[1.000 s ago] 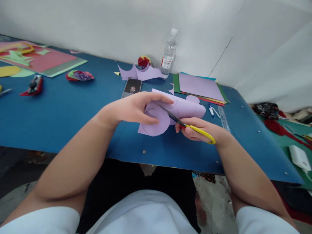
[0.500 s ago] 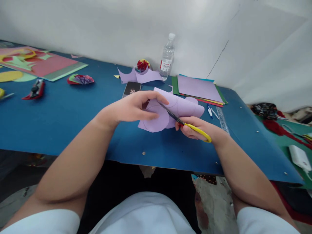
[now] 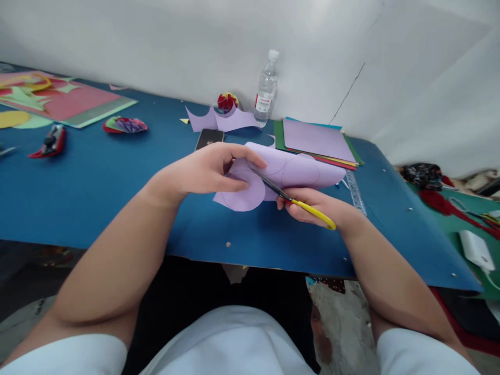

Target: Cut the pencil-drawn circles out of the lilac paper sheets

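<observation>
Between thumb and fingers, my left hand (image 3: 216,169) pinches a curled sheet of purple paper (image 3: 300,169) with circles drawn on it. A partly cut round piece (image 3: 246,194) of that sheet hangs below my left thumb. My right hand (image 3: 312,204) grips yellow-handled scissors (image 3: 312,211), which point up and left. Their dark blades lie at the edge of the round piece, with the tips close to my left index finger. Part of the right hand's fingers is hidden behind the scissors and paper.
Behind the hands lie purple offcuts (image 3: 226,121), a phone (image 3: 209,138) and a water bottle (image 3: 266,91). Stacked coloured paper (image 3: 318,139) and a clear ruler (image 3: 355,192) are at the right. A red-handled tool (image 3: 50,141) and a folded paper piece (image 3: 125,125) lie left on the blue table (image 3: 117,208).
The purple sheet has turned slightly, its right end reaching farther right over the pens. The round piece has shifted a little left. Both hands keep their hold.
</observation>
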Tool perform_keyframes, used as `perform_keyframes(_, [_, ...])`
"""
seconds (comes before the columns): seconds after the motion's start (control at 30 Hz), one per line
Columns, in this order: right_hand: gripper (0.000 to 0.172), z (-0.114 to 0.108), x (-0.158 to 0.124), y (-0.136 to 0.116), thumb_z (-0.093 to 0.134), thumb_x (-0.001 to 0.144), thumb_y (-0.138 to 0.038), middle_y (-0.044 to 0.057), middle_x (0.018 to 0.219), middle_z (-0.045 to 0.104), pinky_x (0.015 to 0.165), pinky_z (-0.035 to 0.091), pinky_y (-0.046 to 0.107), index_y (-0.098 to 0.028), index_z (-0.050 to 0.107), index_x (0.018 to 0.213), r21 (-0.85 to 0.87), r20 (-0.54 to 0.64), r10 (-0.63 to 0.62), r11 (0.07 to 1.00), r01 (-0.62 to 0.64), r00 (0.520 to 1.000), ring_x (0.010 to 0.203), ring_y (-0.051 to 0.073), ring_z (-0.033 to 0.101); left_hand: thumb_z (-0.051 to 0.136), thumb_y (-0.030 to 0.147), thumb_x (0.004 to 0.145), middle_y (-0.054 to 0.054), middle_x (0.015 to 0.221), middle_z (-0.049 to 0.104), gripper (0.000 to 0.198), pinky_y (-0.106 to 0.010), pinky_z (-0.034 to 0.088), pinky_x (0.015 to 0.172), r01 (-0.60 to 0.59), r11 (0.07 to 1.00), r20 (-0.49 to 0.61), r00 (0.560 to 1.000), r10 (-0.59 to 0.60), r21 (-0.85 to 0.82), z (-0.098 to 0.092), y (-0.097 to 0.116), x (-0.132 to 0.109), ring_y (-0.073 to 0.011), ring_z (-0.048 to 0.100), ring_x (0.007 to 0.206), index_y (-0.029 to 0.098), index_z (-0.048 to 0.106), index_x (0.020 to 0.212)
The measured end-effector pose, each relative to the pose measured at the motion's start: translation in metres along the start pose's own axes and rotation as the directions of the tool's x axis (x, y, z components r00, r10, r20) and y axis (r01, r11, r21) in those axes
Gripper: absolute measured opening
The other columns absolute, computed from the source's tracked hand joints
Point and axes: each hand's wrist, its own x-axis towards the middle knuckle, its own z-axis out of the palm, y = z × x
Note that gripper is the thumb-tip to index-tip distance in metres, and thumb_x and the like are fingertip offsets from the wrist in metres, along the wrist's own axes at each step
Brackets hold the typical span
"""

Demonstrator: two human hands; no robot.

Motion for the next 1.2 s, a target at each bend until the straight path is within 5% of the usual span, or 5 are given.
perform_keyframes(0.43, [0.067,0.0022,-0.0026,0.0004,0.061,0.105,-0.083,0.0,0.081,0.052,0.066,0.041,0.031,-0.017,0.069,0.117,0.006,0.001,0.045,0.999,-0.045,0.999,0.076,0.018,0.048,0.085,0.029,0.084,-0.004,0.113,0.087,0.048,-0.027,0.059,0.072,-0.009,1.0,0.039,0.999,0.009,-0.004,-0.0004,-0.0003,0.0011,-0.0171,0.074,0.081,0.024,0.084,0.132])
perform_keyframes(0.73, [0.079,0.0038,-0.0023,0.0027,0.062,0.098,-0.094,-0.004,0.078,0.047,0.059,0.033,0.029,-0.018,0.066,0.114,0.089,0.019,0.085,0.992,-0.086,0.996,0.067,0.014,0.041,0.088,0.029,0.086,-0.005,0.111,0.087,0.05,-0.027,0.059,0.072,-0.034,0.998,0.05,0.998,0.036,-0.046,-0.0003,-0.0001,0.0007,-0.0187,0.076,0.085,0.023,0.083,0.135])
perform_keyframes(1.2, [0.073,0.0045,-0.0028,0.0003,0.061,0.101,-0.09,-0.005,0.072,0.043,0.058,0.031,0.031,-0.018,0.065,0.112,0.082,0.021,0.065,0.994,-0.067,0.998,0.068,0.017,0.04,0.086,0.03,0.088,-0.004,0.112,0.087,0.053,-0.027,0.057,0.074,-0.021,0.999,0.089,0.996,0.024,-0.036,-0.001,-0.0044,0.0013,-0.016,0.073,0.08,0.024,0.081,0.141])
